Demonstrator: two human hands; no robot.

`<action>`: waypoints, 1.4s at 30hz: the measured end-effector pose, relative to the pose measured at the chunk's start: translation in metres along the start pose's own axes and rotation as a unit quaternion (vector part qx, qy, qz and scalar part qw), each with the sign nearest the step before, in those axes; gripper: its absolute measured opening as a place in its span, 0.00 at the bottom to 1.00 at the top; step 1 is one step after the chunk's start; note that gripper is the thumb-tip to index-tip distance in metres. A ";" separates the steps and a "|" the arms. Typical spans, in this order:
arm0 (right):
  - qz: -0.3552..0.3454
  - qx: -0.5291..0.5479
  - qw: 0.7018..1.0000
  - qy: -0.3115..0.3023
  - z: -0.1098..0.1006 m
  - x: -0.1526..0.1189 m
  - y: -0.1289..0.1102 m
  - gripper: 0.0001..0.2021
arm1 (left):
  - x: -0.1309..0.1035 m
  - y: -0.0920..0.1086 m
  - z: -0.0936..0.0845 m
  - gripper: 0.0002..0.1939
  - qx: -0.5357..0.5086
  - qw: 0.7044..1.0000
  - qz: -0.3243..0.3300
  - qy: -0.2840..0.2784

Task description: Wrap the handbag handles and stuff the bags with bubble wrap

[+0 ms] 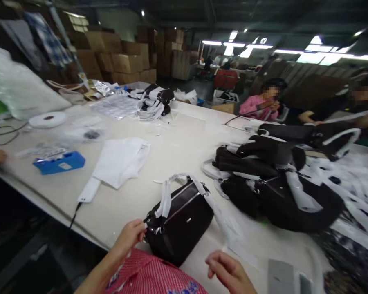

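A black handbag (180,222) lies tilted on the white table near its front edge, its handle and strap wrapped in white material. My left hand (131,234) is closed in a pinch at the bag's left end, by the metal ring and strap fitting, on a small white piece. To the right of the bag, my right hand (225,267) hovers over the table with its fingers loosely curled and apart, holding nothing and not touching the bag. The wrapped strap (227,222) trails from the bag's right side toward the area above my right hand.
More black bags (272,183) are heaped at the right. A blue tape dispenser (59,163), white sheets (119,159) and a tape roll (47,119) lie at the left. A grey device (280,275) sits front right. Two people work across the table; another hand shows far left.
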State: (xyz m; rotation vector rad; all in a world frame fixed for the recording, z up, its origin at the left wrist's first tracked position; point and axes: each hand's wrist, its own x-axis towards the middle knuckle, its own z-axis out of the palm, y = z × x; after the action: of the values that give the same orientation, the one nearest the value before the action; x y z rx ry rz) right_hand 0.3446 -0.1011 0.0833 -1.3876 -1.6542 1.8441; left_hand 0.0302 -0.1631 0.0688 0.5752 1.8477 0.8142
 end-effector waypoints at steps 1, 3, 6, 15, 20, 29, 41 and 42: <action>-0.019 0.017 0.999 -0.041 0.016 0.015 -0.025 0.18 | 0.000 -0.003 0.000 0.20 -0.002 1.000 0.008 0.005; -0.043 0.044 0.993 -0.104 0.054 0.042 -0.064 0.15 | 0.000 -0.009 0.000 0.20 -0.004 1.000 0.026 0.012; -0.052 0.048 0.985 -0.157 0.108 0.071 -0.090 0.12 | 0.000 -0.016 -0.001 0.19 -0.014 0.999 0.044 0.020; -0.061 -0.012 0.989 -0.135 0.163 0.112 -0.063 0.11 | -0.004 -0.034 0.002 0.20 -0.048 0.995 0.073 0.049; -0.056 -0.022 0.990 -0.131 0.168 0.113 -0.062 0.13 | -0.001 -0.042 0.003 0.19 -0.051 0.994 0.079 0.047; -0.049 0.039 0.988 -0.140 0.169 0.111 -0.055 0.21 | -0.008 -0.033 0.000 0.16 -0.067 0.993 0.073 0.059; -0.044 -0.007 0.991 -0.123 0.174 0.112 -0.050 0.12 | -0.010 -0.042 0.008 0.18 -0.068 0.992 0.077 0.067; -0.044 -0.016 0.991 -0.122 0.175 0.113 -0.050 0.12 | -0.010 -0.043 0.008 0.19 -0.066 0.993 0.078 0.065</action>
State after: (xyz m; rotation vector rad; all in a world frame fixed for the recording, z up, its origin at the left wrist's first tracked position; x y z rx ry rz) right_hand 0.1329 -0.1060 0.0541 -1.1177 -1.8361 2.0087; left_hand 0.0402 -0.1960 0.0405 0.6000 1.8669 1.0931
